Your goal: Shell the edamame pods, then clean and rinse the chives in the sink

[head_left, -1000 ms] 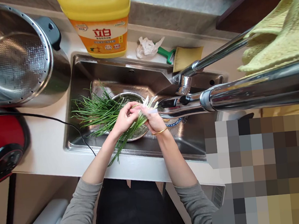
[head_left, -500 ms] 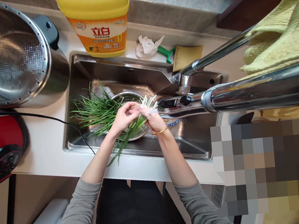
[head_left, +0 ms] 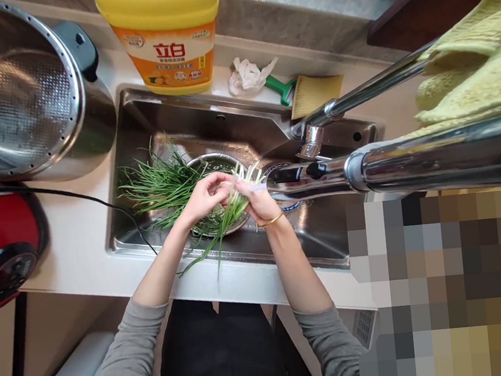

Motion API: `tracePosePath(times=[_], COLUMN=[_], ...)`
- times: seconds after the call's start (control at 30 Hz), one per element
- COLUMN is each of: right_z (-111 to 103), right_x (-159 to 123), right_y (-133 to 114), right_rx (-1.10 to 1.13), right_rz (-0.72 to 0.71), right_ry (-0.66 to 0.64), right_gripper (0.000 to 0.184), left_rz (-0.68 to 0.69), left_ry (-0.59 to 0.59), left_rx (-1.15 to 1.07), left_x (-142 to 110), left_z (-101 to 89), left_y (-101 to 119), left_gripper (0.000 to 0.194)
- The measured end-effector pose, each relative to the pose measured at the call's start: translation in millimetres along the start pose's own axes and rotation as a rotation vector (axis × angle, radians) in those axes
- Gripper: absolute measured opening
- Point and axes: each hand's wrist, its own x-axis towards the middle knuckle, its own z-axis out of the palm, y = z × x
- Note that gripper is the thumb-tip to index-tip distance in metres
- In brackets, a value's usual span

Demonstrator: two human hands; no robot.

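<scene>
My right hand [head_left: 258, 203], with a gold bangle at the wrist, is closed around a small bunch of garlic chives [head_left: 230, 210]. Their white ends point up past its thumb, and the green leaves hang down over the sink's front edge. Close beside it, my left hand [head_left: 204, 199] pinches at the same bunch; its fingertips partly hide what they grip. Below both hands sits a round metal bowl [head_left: 219, 157] holding water. A larger heap of chives [head_left: 158, 184] lies to the left of the bowl in the steel sink [head_left: 315, 229].
A chrome faucet [head_left: 328, 178] reaches in from the right, its tip beside my right hand. Under it shows a blue-rimmed dish [head_left: 291, 206]. Behind the sink stand a yellow detergent jug [head_left: 163, 49], a green peeler [head_left: 280, 87] and a sponge cloth [head_left: 316, 94]. A steel pot [head_left: 100, 125] is left.
The held chives have swung a little, their leaves now hanging lower and more to the right. My left hand has shifted slightly left; the right hand stays in nearly the same place.
</scene>
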Motion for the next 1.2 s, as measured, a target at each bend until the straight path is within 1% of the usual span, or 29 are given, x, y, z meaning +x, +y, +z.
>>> tracePosePath(times=[0.1, 0.2, 0.33, 0.43, 0.57, 0.7, 0.8, 0.9, 1.07, 1.2], right_z=[0.1, -0.1, -0.2, -0.1, 1.8, 3.7, 3.1, 1.5, -0.4, 1.1], right_x=[1.0, 2.3, 1.7, -0.7, -2.4, 0.0, 1.7, 2.1, 1.7, 0.4], right_y=[0.8, 3.0, 4.9, 5.3, 6.7, 8.8, 9.4, 8.5, 5.3, 4.4], right_rx=[0.002, -0.005, -0.033, -0.062, -0.017, 0.025, 0.059, 0.089, 0.107, 0.134], right_rz=[0.012, 0.020, 0.048, 0.065, 0.025, 0.020, 0.013, 0.026, 0.099, 0.122], right_ry=[-0.004, 0.028, 0.037, 0.022, 0.023, 0.095, 0.144, 0.133, 0.091, 0.059], right_gripper=[0.038, 0.038, 0.036, 0.037, 0.040, 0.043, 0.041, 0.037, 0.031, 0.029], left_rz=[-0.010, 0.005, 0.036, -0.026, -0.075, -0.104, -0.102, -0.068, -0.056, -0.090], left_ry=[0.016, 0.049, 0.165, 0.227, 0.266, 0.283, 0.281, 0.260, 0.156, 0.072], left_rx=[-0.032, -0.039, 0.013, -0.015, -0.067, -0.097, -0.090, -0.070, -0.052, -0.114], left_x=[-1.3, -0.1, 4.6, 8.1, 11.5, 13.0, 13.3, 13.6, 14.3, 14.8], left_z=[-2.6, -2.9, -1.8, -1.5, -1.5, -0.2, 0.7, -0.2, -5.0, -8.0], left_y=[-0.6, -2.0, -1.0, 3.3, 7.3, 4.7, 1.4, -0.6, -0.6, -1.0], left_gripper=[0.027, 0.029, 0.030, 0.030, 0.031, 0.032, 0.033, 0.034, 0.035, 0.036])
